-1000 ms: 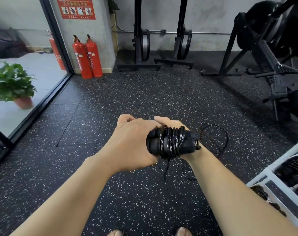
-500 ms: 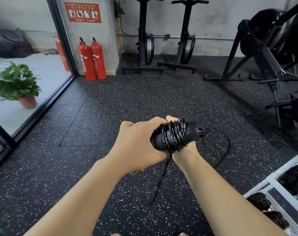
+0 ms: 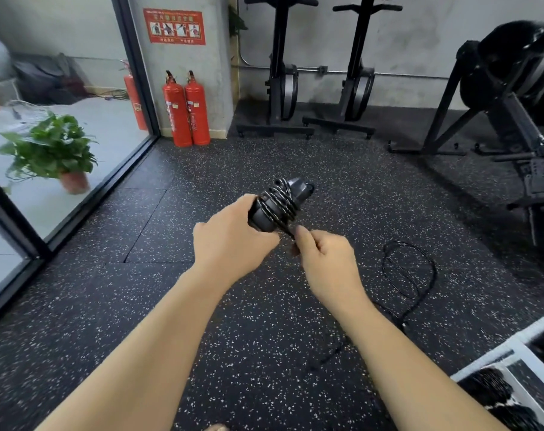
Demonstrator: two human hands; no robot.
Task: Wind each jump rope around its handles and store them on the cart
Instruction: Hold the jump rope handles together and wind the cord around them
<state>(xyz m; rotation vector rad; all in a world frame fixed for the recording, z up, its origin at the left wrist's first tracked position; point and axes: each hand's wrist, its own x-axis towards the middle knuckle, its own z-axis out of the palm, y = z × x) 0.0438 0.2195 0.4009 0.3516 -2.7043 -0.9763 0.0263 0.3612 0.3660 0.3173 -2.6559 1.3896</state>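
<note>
Tension is what this step depends on. The person's left hand (image 3: pixel 233 244) is wrapped round the near end of the two black handles (image 3: pixel 300 188), held side by side and angled up and away from the body. The jump rope (image 3: pixel 278 203) already sits in several coils around their middle. The right hand (image 3: pixel 326 262) has its fingers curled, and thumb and forefinger pinch the cord right where it leaves the lowest coil. The rest of the cord trails down past the right forearm. A loose loop (image 3: pixel 420 269) lies on the speckled rubber floor (image 3: pixel 140 306) to the right.

From where I stand, a fair length looks unwound. To do it well, I'd let the cord slide through that pinch rather than drag it, so the floor loop feeds out without kinking. Each turn should sit snug against the last instead of riding over it, and the left grip must be firm enough that the handles don't splay apart. The tail end wants tucking under a coil, or the bundle will likely spring open.

The white cart (image 3: pixel 482 363) is at the lower right, near the right elbow, with dark wound bundles (image 3: pixel 488 387) in it.
</note>
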